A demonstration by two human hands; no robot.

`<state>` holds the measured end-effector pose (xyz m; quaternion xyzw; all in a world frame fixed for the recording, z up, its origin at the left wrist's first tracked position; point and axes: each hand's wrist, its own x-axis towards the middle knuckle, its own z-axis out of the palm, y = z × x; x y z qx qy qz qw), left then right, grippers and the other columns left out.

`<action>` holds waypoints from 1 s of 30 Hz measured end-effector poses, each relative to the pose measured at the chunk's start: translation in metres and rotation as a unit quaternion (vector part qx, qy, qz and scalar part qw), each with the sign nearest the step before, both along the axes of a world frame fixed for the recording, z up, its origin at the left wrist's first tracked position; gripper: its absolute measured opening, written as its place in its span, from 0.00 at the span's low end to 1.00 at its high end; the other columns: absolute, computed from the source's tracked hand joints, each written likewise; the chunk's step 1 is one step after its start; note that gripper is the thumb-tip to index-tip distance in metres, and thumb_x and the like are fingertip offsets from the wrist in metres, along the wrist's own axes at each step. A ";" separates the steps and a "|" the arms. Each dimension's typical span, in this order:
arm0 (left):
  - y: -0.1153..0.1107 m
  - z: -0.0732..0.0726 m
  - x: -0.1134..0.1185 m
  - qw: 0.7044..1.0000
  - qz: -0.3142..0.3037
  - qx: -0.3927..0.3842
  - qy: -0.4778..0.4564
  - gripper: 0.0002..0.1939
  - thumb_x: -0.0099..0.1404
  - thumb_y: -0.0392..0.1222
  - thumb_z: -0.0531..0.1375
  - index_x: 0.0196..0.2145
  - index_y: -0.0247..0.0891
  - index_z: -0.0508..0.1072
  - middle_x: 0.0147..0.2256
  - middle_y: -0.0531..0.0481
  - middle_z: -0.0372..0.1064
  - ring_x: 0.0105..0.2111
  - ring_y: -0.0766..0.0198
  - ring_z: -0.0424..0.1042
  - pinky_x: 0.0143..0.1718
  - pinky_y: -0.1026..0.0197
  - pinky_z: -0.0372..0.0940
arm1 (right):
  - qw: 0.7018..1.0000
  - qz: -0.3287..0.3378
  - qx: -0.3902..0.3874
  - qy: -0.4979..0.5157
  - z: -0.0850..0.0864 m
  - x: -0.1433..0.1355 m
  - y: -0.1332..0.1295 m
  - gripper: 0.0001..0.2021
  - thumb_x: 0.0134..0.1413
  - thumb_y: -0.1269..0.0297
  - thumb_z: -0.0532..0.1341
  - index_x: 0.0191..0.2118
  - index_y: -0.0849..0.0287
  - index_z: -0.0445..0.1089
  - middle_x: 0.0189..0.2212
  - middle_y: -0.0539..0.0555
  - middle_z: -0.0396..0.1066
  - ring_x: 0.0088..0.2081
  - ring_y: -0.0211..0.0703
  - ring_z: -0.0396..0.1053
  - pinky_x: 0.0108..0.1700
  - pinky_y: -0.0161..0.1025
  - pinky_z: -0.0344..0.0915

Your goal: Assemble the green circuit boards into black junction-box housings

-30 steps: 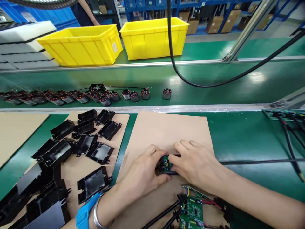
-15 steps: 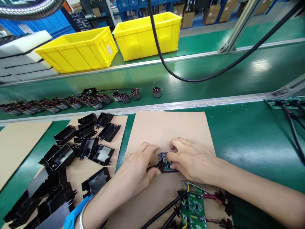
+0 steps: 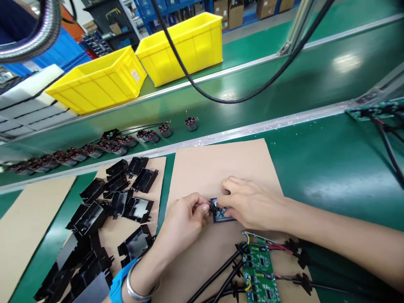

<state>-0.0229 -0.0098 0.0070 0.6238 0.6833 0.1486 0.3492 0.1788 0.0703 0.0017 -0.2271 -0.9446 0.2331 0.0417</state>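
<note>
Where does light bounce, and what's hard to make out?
In the head view: pale sheen on the green work surface at right; white glare inside an open black plastic case; small green circuit board, partly hidden by the bare right hand, its details unclear.

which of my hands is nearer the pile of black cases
Left. The left hand is to the right of the black cases; the right hand is farther right, its fingertips at the small circuit board.
</note>
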 end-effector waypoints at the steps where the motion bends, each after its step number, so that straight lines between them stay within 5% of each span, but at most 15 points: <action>1: -0.001 -0.001 0.001 1.000 -0.009 0.000 0.018 0.09 0.68 0.37 0.51 0.31 0.41 0.68 0.25 0.55 0.70 0.25 0.65 0.69 0.28 0.63 0.61 | 1.000 -0.003 0.002 0.004 -0.001 0.000 0.000 0.03 0.57 0.68 0.59 0.36 0.55 0.70 0.34 0.54 0.62 0.38 0.46 0.61 0.34 0.41 0.54; 4: -0.008 -0.004 0.009 0.988 -0.049 0.060 0.131 0.09 0.65 0.31 0.50 0.30 0.41 0.66 0.26 0.53 0.69 0.26 0.63 0.68 0.28 0.62 0.60 | 1.000 -0.012 0.009 0.020 -0.003 0.001 0.000 0.04 0.56 0.70 0.59 0.36 0.54 0.70 0.33 0.53 0.62 0.37 0.46 0.60 0.33 0.41 0.53; 9: -0.026 -0.014 0.016 0.926 -0.104 0.223 0.286 0.16 0.62 0.23 0.48 0.37 0.41 0.67 0.32 0.49 0.69 0.31 0.60 0.68 0.30 0.60 0.61 | 0.997 0.004 0.050 0.056 -0.002 0.003 -0.001 0.05 0.57 0.70 0.59 0.37 0.57 0.71 0.37 0.55 0.64 0.42 0.47 0.60 0.40 0.43 0.56; 14: -0.031 -0.012 0.014 0.914 -0.130 0.250 0.293 0.16 0.63 0.24 0.51 0.42 0.40 0.69 0.37 0.48 0.72 0.38 0.56 0.67 0.38 0.55 0.63 | 0.991 0.073 0.110 0.037 0.010 -0.006 -0.011 0.07 0.54 0.75 0.57 0.31 0.59 0.72 0.34 0.55 0.65 0.40 0.47 0.59 0.37 0.44 0.54; 19: -0.025 -0.010 0.015 0.891 -0.160 0.258 0.338 0.11 0.61 0.25 0.53 0.31 0.39 0.69 0.30 0.47 0.68 0.31 0.56 0.64 0.33 0.54 0.60 | 0.989 0.099 0.108 0.031 0.017 -0.027 -0.018 0.06 0.45 0.70 0.63 0.21 0.58 0.68 0.29 0.56 0.63 0.37 0.48 0.57 0.34 0.46 0.52; 24: -0.022 -0.018 0.008 0.928 -0.135 0.242 0.248 0.13 0.63 0.24 0.52 0.32 0.39 0.70 0.31 0.49 0.68 0.32 0.59 0.65 0.34 0.57 0.61 | 0.995 0.072 0.068 -0.020 0.019 -0.024 -0.012 0.05 0.46 0.69 0.62 0.23 0.59 0.69 0.30 0.56 0.65 0.39 0.48 0.58 0.39 0.47 0.54; 30: -0.025 -0.021 0.003 0.953 -0.101 0.237 0.161 0.08 0.69 0.32 0.53 0.40 0.39 0.71 0.36 0.48 0.70 0.37 0.59 0.68 0.39 0.56 0.65 | 0.997 0.015 0.076 -0.021 0.021 -0.011 -0.022 0.09 0.56 0.71 0.55 0.37 0.62 0.73 0.36 0.58 0.66 0.41 0.49 0.58 0.42 0.46 0.57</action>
